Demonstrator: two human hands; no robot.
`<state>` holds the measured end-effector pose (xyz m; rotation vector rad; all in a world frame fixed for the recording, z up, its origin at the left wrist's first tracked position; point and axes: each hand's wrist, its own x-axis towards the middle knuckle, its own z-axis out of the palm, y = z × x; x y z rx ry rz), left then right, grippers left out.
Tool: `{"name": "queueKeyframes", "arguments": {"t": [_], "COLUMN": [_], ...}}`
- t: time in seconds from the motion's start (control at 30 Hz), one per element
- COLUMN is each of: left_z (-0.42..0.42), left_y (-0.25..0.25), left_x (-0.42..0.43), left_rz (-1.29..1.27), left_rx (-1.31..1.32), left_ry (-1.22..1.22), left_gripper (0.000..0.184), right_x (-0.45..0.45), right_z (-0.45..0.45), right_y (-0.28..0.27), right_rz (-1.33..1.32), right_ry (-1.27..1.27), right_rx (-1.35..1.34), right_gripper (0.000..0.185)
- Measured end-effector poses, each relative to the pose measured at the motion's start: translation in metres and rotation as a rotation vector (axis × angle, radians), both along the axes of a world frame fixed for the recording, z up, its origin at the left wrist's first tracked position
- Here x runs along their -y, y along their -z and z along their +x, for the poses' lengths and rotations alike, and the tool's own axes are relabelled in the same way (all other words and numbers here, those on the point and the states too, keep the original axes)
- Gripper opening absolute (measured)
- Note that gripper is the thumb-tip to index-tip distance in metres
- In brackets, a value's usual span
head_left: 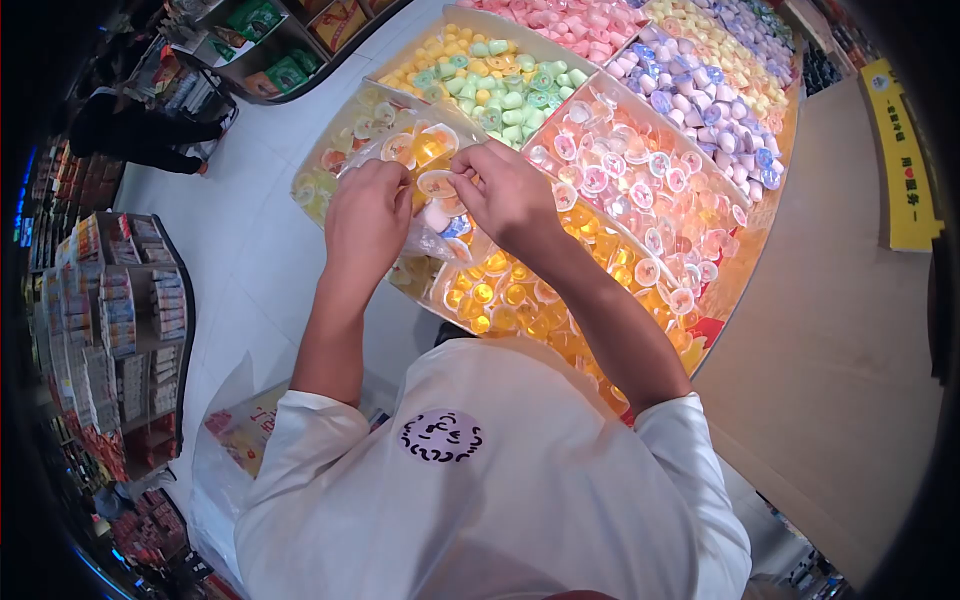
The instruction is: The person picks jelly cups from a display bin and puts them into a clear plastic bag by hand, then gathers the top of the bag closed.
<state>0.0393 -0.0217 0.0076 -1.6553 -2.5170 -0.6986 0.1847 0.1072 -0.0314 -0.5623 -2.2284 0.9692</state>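
A clear plastic bag [424, 243] with several jelly cups inside hangs over the near left corner of a display bin. My left hand [370, 208] is closed on the bag's left side, its fingertips curled out of sight. Opposite it, my right hand [508, 193] pinches at the bag's right edge; the exact grip is partly hidden. Between the hands show an orange jelly cup [434, 147] and a pale-lidded jelly cup [437, 184], the second touching my right fingertips. Lower in the bag lies a blue-and-white cup [455, 226].
Divided bins hold yellow jelly cups [510, 300], pink jelly cups [610, 160], green cups [515, 105] and purple cups [690, 90]. A brown panel [830, 300] borders the right. Shelves [125, 330] stand left, a person [140, 130] beyond. A bag [245, 435] hangs beside my left sleeve.
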Motion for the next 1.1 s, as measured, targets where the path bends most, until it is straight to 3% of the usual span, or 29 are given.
{"name": "queueKeyframes", "arguments": {"t": [0.1,0.33,0.5,0.63,0.83,0.97,1.1], "left_z": [-0.001,0.027,0.059,0.088,0.131,0.144,0.153], "left_y": [0.002,-0.013,-0.006,0.013,0.084,0.148,0.163], "left_x": [0.004,0.017,0.014,0.007,-0.023,-0.044,-0.055], "left_rz": [0.154,0.236,0.160,0.037,-0.235,-0.353,-0.372], "left_rx": [0.009,0.273,0.524,0.528,0.749,0.683,0.715], "left_ry": [0.011,-0.005,0.279,0.544,0.639,0.614,0.600], "left_gripper": [0.012,0.009,0.009,0.008,0.011,0.016,0.029], "right_x": [-0.003,0.003,0.005,0.017,0.040,0.055,0.060], "right_z": [0.001,0.009,0.045,0.094,0.171,0.210,0.228], "right_y": [0.008,0.010,0.006,0.031,0.084,0.108,0.113], "right_rz": [0.145,0.050,-0.222,-0.350,-0.651,-0.553,-0.595], "right_ry": [0.057,0.121,0.160,0.221,0.419,0.620,0.714], "right_rx": [-0.104,-0.222,0.053,0.016,0.180,0.301,0.302], "right_gripper": [0.016,0.022,0.022,0.021,0.024,0.025,0.026]}}
